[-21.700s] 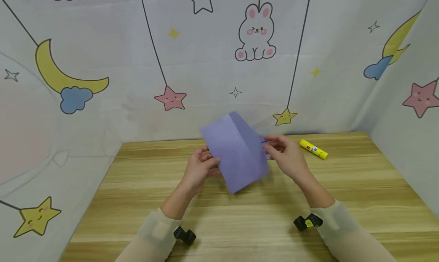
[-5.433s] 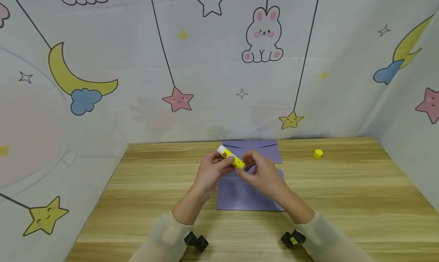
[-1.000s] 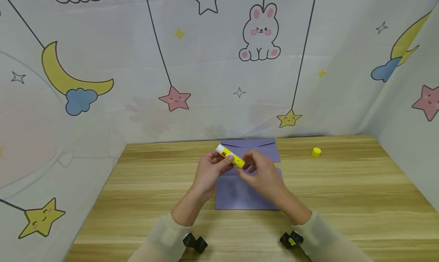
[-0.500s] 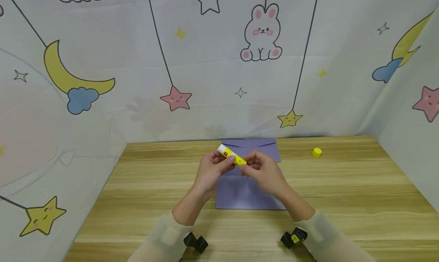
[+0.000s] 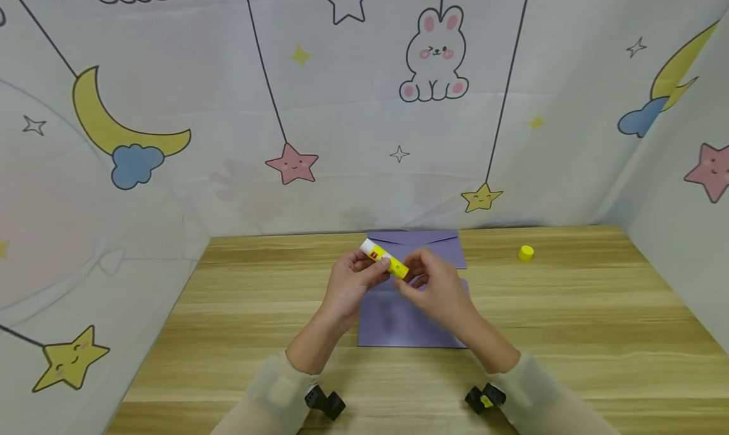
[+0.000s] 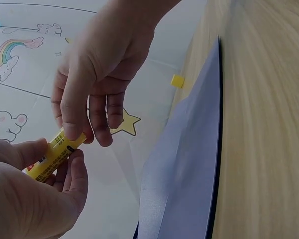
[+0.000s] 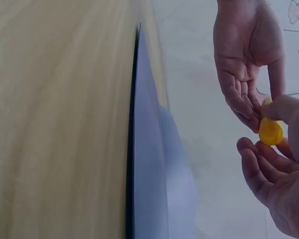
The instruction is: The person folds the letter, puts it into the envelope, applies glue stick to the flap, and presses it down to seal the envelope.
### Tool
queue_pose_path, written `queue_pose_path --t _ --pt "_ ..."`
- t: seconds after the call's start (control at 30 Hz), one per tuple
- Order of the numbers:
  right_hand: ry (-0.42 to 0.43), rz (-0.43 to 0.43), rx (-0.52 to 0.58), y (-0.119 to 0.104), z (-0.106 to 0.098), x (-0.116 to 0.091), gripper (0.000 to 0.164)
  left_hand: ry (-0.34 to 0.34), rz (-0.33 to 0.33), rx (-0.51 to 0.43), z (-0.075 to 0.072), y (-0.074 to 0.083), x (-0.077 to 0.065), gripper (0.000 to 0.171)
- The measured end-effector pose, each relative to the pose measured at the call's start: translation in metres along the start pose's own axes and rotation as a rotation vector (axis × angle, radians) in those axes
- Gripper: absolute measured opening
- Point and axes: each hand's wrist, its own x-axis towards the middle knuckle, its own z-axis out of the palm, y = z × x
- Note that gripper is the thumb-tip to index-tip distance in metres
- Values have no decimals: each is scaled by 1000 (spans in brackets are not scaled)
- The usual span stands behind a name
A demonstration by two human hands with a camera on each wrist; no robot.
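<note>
A yellow glue stick (image 5: 385, 259) with a white end tilts above the table between both hands. My left hand (image 5: 348, 287) holds its barrel, with the thumb lying along the label. At the yellow base end, my right hand (image 5: 437, 290) has its thumb and fingers around the glue stick's base (image 7: 270, 132). Below the hands lies a purple envelope (image 5: 398, 324), its flap spread toward the back and partly hidden by the hands. Behind it, a second purple envelope (image 5: 435, 248) lies near the table's back edge.
The small yellow glue stick cap (image 5: 526, 252) stands on the wood-grain table (image 5: 575, 334), back right. A white cloth (image 5: 353, 118) printed with stars, a moon and a bunny hangs behind the table. Each sleeve carries a black wrist camera (image 5: 325, 402).
Earlier a purple envelope was in the hands and the glue stick lay capped. Over the last second, my right fingers have shifted around the base; my left hand keeps its hold.
</note>
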Motion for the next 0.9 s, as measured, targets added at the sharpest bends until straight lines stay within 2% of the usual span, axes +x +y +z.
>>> queue_pose_path --t 0.07,0.17,0.27,0.37,0.47,0.6,0.63,0.7,0.9 --pt "22 -63 -57 0 2 -1 30 2 -3 0 -1 0 0 33" --pt "31 -48 -40 0 2 -1 27 2 -8 1 -1 0 0 33" --pt "-15 63 103 2 0 0 22 -2 -16 7 -1 1 -1 34" --pt "-86 225 321 3 -4 3 19 -11 -16 9 -1 2 -2 35" --pt "-144 376 537 5 -7 6 23 -21 -13 11 -1 3 -3 36" --pt "-172 501 687 8 -9 7 29 -23 -14 13 0 4 -3 36" --pt "-172 506 691 8 -9 7 31 -21 -15 11 0 4 -3 36" --pt "-161 466 621 8 -8 7 33 -14 -15 4 0 4 -3 35" --pt "-37 109 150 2 -2 2 34 -6 4 -21 0 2 -1 33"
